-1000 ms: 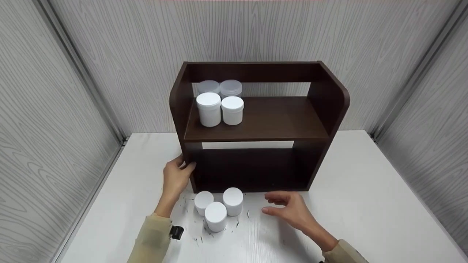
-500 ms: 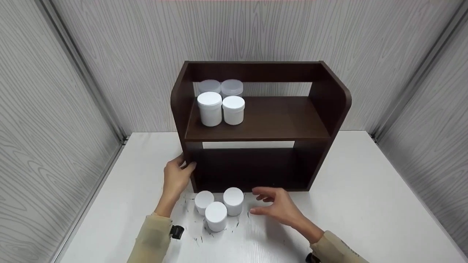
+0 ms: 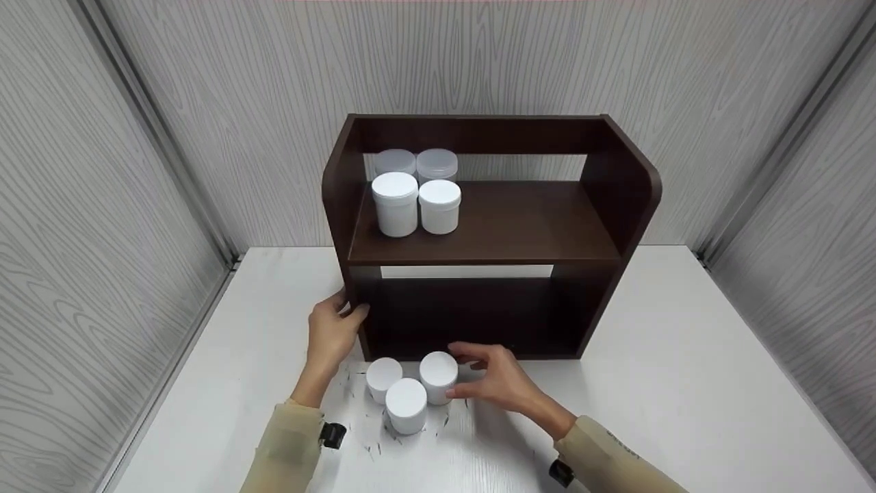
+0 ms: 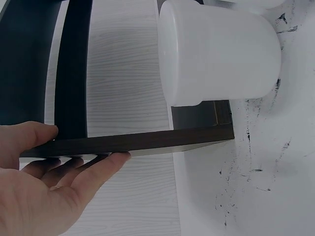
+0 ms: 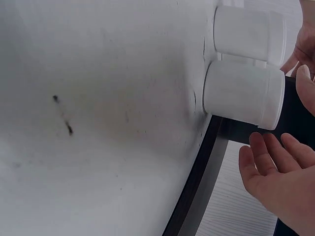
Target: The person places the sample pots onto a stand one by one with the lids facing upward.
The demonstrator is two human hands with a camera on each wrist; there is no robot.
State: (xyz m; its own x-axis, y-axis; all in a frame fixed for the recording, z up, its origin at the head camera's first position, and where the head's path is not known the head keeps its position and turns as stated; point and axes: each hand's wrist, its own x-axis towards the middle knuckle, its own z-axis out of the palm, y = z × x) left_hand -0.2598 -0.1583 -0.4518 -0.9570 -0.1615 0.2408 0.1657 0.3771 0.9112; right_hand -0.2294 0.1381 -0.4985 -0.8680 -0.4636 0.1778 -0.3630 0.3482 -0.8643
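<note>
My left hand (image 3: 328,333) holds the left side panel of a dark brown two-tier shelf (image 3: 534,222). In the left wrist view its thumb lies on one face of the panel (image 4: 162,137) and the fingers on the other. Three white lidded jars stand upright at the shelf's front left: a small jar (image 3: 384,375), a front jar (image 3: 406,402) and a right-hand jar (image 3: 439,371). My right hand (image 3: 503,380) is at the right-hand jar, thumb and fingers spread around its right side. In the right wrist view its fingers (image 5: 261,152) are apart from the nearest jar (image 5: 241,93).
On the upper tier, at the left, stand two white jars (image 3: 395,205) with two translucent-lidded jars (image 3: 436,164) behind them. The white table (image 3: 684,383) has dark scuff marks near the jars. Grey wood-grain walls (image 3: 787,205) enclose the sides and back.
My right hand has moved left across the table to the right-hand jar. The left hand keeps its hold on the shelf panel, and the jars have stayed in place.
</note>
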